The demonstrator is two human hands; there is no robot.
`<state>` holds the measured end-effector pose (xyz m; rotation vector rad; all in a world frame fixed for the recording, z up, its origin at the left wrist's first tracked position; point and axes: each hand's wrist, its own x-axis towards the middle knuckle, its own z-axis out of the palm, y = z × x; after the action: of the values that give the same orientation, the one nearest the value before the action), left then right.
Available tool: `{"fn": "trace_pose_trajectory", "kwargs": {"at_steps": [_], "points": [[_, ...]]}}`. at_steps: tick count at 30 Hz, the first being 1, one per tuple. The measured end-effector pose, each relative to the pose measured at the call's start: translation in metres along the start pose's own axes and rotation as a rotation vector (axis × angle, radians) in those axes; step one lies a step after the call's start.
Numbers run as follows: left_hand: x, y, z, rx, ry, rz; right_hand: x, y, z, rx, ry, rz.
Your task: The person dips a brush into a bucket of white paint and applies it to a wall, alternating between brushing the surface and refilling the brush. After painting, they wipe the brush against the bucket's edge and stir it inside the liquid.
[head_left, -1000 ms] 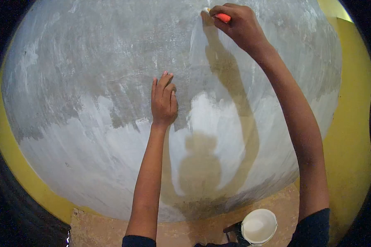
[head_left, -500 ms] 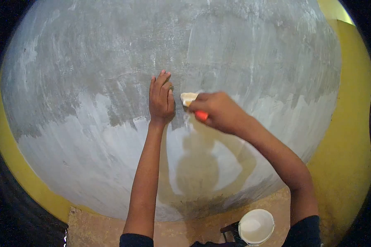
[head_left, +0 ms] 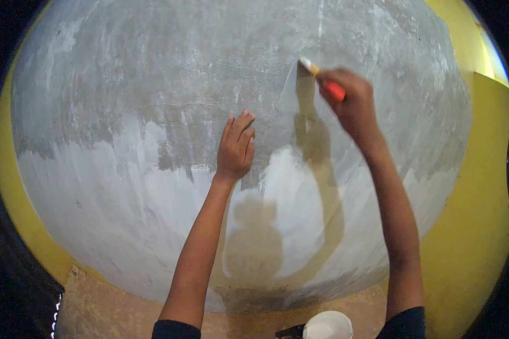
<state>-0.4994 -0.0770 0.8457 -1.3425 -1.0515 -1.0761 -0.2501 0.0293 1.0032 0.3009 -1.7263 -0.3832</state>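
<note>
My right hand (head_left: pixel 348 99) is wrapped round the red-orange handle of a paintbrush (head_left: pixel 312 69). White paint covers the bristle tip, which meets the grey upper part of the wall (head_left: pixel 209 62). A pale wet stroke shows just left of the bristles. Lower and to the left, my left hand (head_left: pixel 236 148) rests against the wall, empty, with its fingers stretched upward and slightly apart. Below both hands the surface is coated white, with a ragged border against the grey.
A white bucket (head_left: pixel 328 326) stands at the bottom edge, next to a dark object (head_left: pixel 290 332). Brown floor (head_left: pixel 113 302) runs along the wall's foot. Yellow wall (head_left: pixel 464 226) borders the right side, and my shadow falls on the white area.
My right hand has carried the paintbrush up and to the right, from beside my left hand to higher on the grey. A fresh white patch shows below. The view has shifted slightly.
</note>
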Motion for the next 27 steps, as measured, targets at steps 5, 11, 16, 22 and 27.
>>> {"fn": "trace_pose_trajectory", "kwargs": {"at_steps": [5,11,16,22,27], "points": [[0.001,0.001,-0.001,-0.004,-0.012,-0.014,-0.116,-0.042,0.040,-0.133,-0.304,-0.001],[-0.002,0.000,0.000,0.032,-0.017,0.007,-0.163,-0.091,0.031,-0.022,-0.549,0.008],[-0.003,0.001,0.000,0.036,-0.004,-0.002,-0.114,-0.067,-0.002,0.219,-0.512,0.138],[-0.002,0.002,0.000,0.009,-0.005,-0.021,-0.010,0.015,-0.013,0.148,-0.261,0.064],[-0.003,0.000,0.000,0.026,-0.019,-0.023,0.022,0.019,-0.019,-0.037,-0.050,0.016]]}}
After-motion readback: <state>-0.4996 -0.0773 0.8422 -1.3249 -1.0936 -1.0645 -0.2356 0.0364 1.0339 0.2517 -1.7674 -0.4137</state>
